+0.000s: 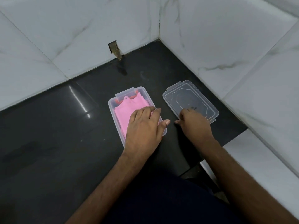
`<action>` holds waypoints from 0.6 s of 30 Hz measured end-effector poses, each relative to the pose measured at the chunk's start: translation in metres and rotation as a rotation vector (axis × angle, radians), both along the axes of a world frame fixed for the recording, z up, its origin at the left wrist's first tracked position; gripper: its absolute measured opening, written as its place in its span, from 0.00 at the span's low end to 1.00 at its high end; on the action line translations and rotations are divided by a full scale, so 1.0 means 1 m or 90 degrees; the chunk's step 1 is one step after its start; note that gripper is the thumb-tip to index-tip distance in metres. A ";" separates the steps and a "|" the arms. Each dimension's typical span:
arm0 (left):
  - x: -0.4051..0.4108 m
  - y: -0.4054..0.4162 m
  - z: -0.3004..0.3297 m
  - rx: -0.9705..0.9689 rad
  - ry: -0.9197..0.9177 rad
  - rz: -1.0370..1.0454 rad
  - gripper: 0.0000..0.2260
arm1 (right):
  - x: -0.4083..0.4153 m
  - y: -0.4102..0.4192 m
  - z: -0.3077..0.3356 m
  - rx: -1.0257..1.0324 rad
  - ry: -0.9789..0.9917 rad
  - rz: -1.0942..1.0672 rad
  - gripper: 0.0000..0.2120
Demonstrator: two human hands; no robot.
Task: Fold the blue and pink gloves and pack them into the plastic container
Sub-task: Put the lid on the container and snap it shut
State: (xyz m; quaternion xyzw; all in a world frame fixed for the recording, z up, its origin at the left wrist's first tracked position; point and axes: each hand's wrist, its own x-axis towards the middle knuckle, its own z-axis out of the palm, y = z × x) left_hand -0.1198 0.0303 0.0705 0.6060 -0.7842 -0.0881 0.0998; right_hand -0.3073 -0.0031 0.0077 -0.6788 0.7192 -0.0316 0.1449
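Clear plastic container [113,109] lying on black countertop [56,135], long axis running away from person. Folded pink glove [126,109] sitting inside, tab end pointing toward wall. Left hand [144,128] pressing flat on glove, fingers spread, grasping nothing. Right hand [194,125] curling fingers over near edge of lid [191,99], just beside container; wide bare counter lying left.

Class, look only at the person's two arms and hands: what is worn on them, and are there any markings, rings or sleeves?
Both hands, the left hand and the right hand, are bare: no gloves, rings, watch or bracelets show. Both forearms are uncovered, with no sleeve in view. The fingernails look short and unpainted. No markings are visible.
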 end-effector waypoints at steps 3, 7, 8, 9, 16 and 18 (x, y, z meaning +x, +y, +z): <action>0.003 -0.004 -0.004 0.012 0.013 0.026 0.25 | 0.002 -0.006 -0.003 -0.002 0.026 0.026 0.11; 0.011 -0.006 0.003 0.035 0.059 0.073 0.29 | 0.009 -0.012 0.016 -0.033 0.006 0.006 0.07; 0.013 -0.004 0.006 0.041 0.086 0.086 0.30 | 0.011 -0.012 0.025 -0.070 -0.018 -0.002 0.06; 0.016 -0.002 0.010 0.046 0.119 0.099 0.32 | 0.014 -0.012 0.035 -0.119 -0.048 0.002 0.07; 0.052 0.018 0.017 -0.007 0.416 0.165 0.25 | 0.052 0.016 0.120 -0.336 -0.303 0.095 0.08; 0.058 0.024 0.019 -0.005 0.523 0.189 0.25 | 0.067 0.034 0.140 -0.376 -0.360 0.128 0.08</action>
